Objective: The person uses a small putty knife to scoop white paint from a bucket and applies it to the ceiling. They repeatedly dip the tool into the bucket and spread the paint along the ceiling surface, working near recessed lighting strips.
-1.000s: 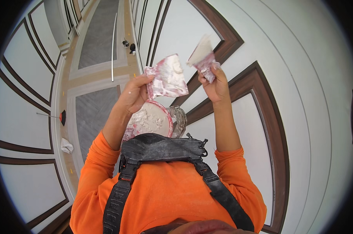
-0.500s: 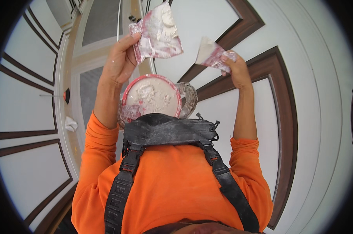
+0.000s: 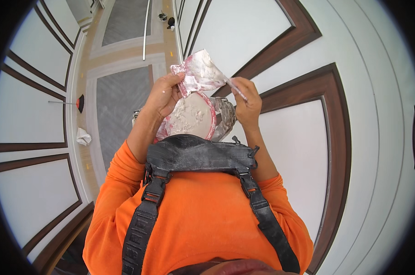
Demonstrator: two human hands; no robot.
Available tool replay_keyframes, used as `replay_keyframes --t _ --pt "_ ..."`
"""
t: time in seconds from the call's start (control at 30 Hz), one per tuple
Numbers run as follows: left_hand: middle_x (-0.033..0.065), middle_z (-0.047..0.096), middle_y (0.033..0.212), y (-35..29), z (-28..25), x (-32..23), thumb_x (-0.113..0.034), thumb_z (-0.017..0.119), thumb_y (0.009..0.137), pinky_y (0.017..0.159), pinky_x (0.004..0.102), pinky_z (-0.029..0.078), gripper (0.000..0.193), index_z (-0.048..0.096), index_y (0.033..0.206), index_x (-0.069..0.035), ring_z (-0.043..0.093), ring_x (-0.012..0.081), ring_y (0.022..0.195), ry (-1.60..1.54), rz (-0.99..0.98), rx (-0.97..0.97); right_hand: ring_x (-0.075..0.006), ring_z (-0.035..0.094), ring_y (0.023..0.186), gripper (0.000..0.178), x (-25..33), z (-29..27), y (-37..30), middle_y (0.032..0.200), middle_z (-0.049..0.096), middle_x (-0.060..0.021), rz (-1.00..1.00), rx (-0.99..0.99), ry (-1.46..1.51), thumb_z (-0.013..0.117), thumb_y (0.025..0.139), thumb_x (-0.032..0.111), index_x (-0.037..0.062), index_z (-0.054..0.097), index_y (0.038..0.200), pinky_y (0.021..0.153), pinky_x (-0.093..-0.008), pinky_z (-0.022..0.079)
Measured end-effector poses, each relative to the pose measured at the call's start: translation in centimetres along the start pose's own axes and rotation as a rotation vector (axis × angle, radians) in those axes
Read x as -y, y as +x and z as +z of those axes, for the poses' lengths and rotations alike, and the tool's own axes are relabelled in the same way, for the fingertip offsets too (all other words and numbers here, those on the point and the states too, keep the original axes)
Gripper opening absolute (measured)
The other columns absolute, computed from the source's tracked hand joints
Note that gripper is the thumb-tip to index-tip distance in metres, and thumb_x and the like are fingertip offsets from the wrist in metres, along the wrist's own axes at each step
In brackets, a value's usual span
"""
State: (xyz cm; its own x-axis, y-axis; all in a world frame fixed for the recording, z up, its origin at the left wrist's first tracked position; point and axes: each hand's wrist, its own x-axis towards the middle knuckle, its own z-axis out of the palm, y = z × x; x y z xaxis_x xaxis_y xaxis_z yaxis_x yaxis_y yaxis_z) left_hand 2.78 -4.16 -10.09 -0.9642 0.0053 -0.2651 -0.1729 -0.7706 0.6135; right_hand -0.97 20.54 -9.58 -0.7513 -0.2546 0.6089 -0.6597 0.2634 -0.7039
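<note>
My left hand (image 3: pixel 165 95) pinches a wide red-and-white spreader (image 3: pixel 200 71) by its side, its face smeared with off-white filler. In my right hand (image 3: pixel 248 101) is a smaller putty knife (image 3: pixel 237 90), seen nearly edge-on. Its tip meets the right edge of the spreader, or lies just beside it. Below both tools stands a bucket (image 3: pixel 213 114) with a red rim, nearly full of lumpy off-white filler (image 3: pixel 189 117). My left forearm covers part of the bucket's left side, and a black chest harness (image 3: pixel 198 156) hides its near edge.
Close on the right is a white wall with dark brown moulding (image 3: pixel 338 137); similar panels (image 3: pixel 29 114) line the left. On the floor are a crumpled white cloth or paper (image 3: pixel 83 137), an orange-and-black tool with a thin rod (image 3: pixel 80 103), and a long white strip (image 3: pixel 146 34) farther off.
My hands have come together over the bucket: the left moved right and nearer with the spreader, the right moved left. The putty knife has turned edge-on and reached the spreader's edge.
</note>
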Motion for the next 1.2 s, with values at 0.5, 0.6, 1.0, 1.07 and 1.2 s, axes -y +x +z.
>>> replay_keyframes --t 0.5,0.6,1.0,1.07,1.2 --pt "0.0121 0.071 0.109 -1.5 -1.6 -3.3 -0.009 0.056 0.101 0.086 0.0305 0.058 0.021 0.063 0.116 0.005 0.070 0.0158 0.093 0.042 0.149 0.005 -0.0361 0.065 0.099 0.027 -2.0 0.4 3.1 0.105 0.068 -0.0181 0.087 0.172 -0.537 0.057 0.086 -0.002 -0.0004 0.068 0.110 0.084 -0.0400 0.053" --pt "0.0118 0.071 0.110 -1.3 -5.0 -4.2 -0.011 0.056 0.101 0.085 0.0300 0.058 0.024 0.063 0.119 0.003 0.071 0.0165 0.093 0.133 0.283 -0.123 -0.0361 0.070 0.072 0.027 -6.3 0.8 3.3 0.078 0.069 -0.0242 0.463 0.181 -0.439 0.062 0.086 0.019 -0.0061 0.067 0.094 0.071 -0.0408 0.056" --pt "0.0186 0.065 0.125 5.5 -17.0 -1.3 -0.012 0.050 0.103 0.103 0.0398 0.049 0.033 0.055 0.128 0.010 0.065 0.0256 0.112 0.049 0.016 -0.236 -0.0345 0.073 0.088 0.037 -13.2 6.6 5.1 0.090 0.073 -0.0259 0.759 0.759 -0.814 0.059 0.079 0.026 -0.0037 0.075 0.094 0.082 -0.0459 0.056" --pt "0.0190 0.065 0.125 5.8 -17.8 -1.2 -0.013 0.050 0.103 0.103 0.0401 0.049 0.034 0.055 0.128 0.010 0.065 0.0258 0.111 0.089 -0.063 -0.212 -0.0356 0.072 0.100 0.038 -14.4 6.1 7.2 0.102 0.073 -0.0240 0.739 0.873 -0.910 0.060 0.078 0.028 0.0009 0.076 0.100 0.087 -0.0445 0.055" --pt "0.0182 0.067 0.123 6.3 -18.7 0.2 -0.014 0.049 0.104 0.104 0.0389 0.050 0.034 0.056 0.127 0.009 0.066 0.0250 0.111 0.111 -0.194 -0.144 -0.0350 0.070 0.104 0.040 -20.7 7.3 9.5 0.108 0.073 -0.0211 0.705 1.117 -0.882 0.064 0.075 0.028 0.0041 0.076 0.105 0.087 -0.0428 0.054"
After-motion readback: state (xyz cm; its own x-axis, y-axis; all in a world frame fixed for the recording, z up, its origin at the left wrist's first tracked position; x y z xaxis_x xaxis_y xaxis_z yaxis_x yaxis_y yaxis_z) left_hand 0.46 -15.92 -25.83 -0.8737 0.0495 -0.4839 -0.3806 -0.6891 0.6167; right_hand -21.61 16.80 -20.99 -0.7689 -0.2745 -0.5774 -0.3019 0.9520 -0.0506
